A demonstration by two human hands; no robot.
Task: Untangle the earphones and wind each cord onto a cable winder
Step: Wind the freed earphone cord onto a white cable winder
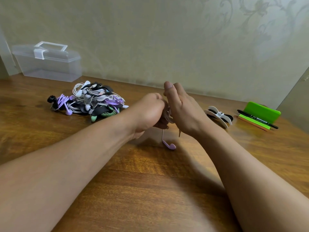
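My left hand (148,111) and my right hand (182,109) meet above the middle of the wooden table (150,190). Between them is a bundle of pale purple cord, mostly hidden by the palms. My left hand's fingers are curled around it. My right hand's fingers are fairly straight and lie against the bundle. A purple earbud (170,145) hangs down from the hands on a short length of cord, and a plug end dangles beside my right wrist. A heap of tangled earphones (93,101) in white, purple, green and black lies at the left.
A clear plastic box (48,62) with a handle stands at the back left against the wall. At the right lie a white cable winder (218,115) wound with black cord, a black marker (257,119) and a green stand with sticky notes (262,113).
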